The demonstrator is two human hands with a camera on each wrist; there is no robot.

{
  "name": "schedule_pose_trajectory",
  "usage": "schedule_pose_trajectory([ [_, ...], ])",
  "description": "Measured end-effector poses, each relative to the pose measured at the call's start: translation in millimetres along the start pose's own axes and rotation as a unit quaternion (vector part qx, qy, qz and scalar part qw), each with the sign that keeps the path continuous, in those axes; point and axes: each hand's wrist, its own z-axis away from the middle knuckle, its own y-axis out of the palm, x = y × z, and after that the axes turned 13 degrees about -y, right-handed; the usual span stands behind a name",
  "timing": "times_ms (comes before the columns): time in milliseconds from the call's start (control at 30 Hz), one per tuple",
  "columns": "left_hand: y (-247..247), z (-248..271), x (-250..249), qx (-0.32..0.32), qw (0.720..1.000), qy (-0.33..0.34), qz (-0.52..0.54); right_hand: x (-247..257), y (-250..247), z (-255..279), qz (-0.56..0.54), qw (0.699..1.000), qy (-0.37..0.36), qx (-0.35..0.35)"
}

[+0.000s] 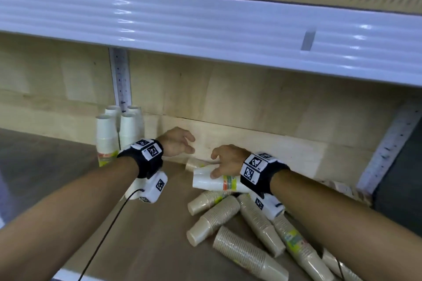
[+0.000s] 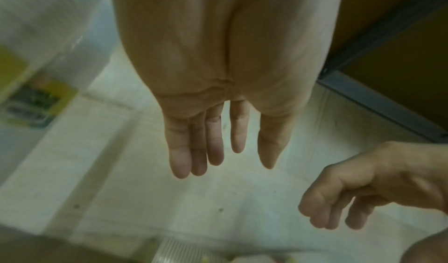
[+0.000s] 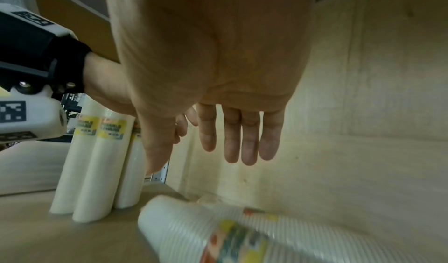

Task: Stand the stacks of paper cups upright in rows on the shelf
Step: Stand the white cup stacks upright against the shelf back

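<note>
head: 4 upright stacks [image 1: 118, 130] | wrists: left hand [image 2: 218, 94], right hand [image 3: 213, 75] fingers apart, holding nothing

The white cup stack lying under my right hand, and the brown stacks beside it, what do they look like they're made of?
White cup stack: matte white paper, probably, in a glossy clear plastic sleeve; glare and a printed label show on the wrap. Brown stacks: dull tan, ribbed rims, likely unbleached paper; one shows a sheen and label that suggest film wrap. The right hand hovers open over the white stack.

Upright stacks [image 1: 115, 134] left of lying stacks [image 1: 246, 230] on shelf [image 1: 146, 235]
</note>
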Motion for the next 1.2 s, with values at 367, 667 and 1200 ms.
schedule_pose_trajectory([
  [367, 59, -35, 28, 0.066, 0.998, -0.010, -0.015, -25, 56, 1, -0.034, 0.999, -0.019, -0.020],
  [667, 79, -58, 38, 0.097, 0.995, 0.009, 0.005, -39, 74, -6, -0.027, 1.000, -0.011, -0.009],
  [1200, 63, -48, 23, 0.098, 0.994, 0.036, -0.006, -44, 60, 9, -0.045, 0.998, -0.025, -0.041],
])
